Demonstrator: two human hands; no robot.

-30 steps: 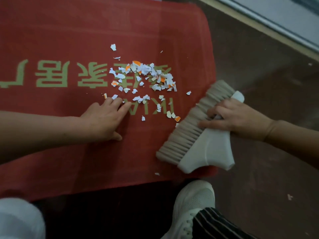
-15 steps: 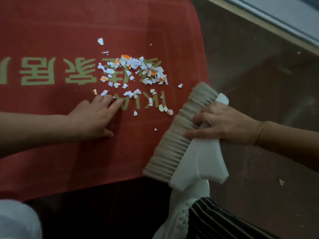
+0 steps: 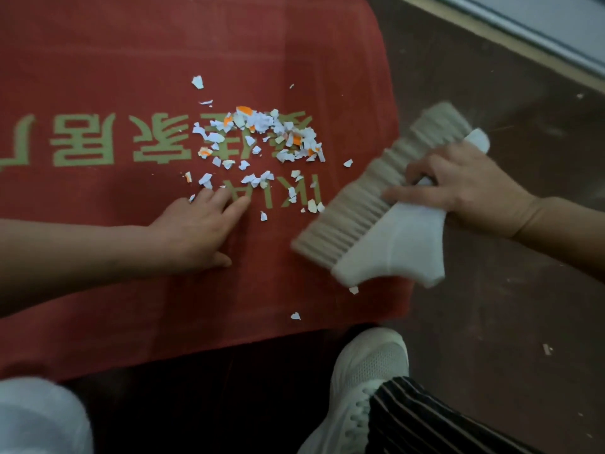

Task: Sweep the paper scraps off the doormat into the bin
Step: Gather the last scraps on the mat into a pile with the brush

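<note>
Dark brown floor (image 3: 491, 322) at right and near side, scuffed, dusty, dotted with pale specks. Pale tan strip (image 3: 510, 36) runs diagonally across far right corner. Light grey-blue surface (image 3: 563, 21) beyond strip, blurred. Light dim and flat, brightest at far right.

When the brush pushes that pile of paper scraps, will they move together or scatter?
Probably scatter: the paper scraps look tiny, thin and separate, so likely very light. The brush has long soft-looking bristles that may flick some. Two strays lie near the front edge of the doormat.
</note>
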